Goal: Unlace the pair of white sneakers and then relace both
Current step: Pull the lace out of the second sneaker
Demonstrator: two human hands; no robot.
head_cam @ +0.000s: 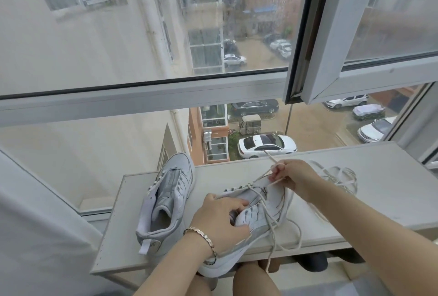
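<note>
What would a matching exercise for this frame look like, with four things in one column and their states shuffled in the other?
Things:
1. sneaker on the left
2. sneaker under the hands
3. loose lace
4. right hand

States:
A. pinches the threaded lace
B. lies heaped on the table
C. stands with no lace
D. partly laced, gripped by the left hand

Pairs: 1-C, 2-D, 3-B, 4-A
</note>
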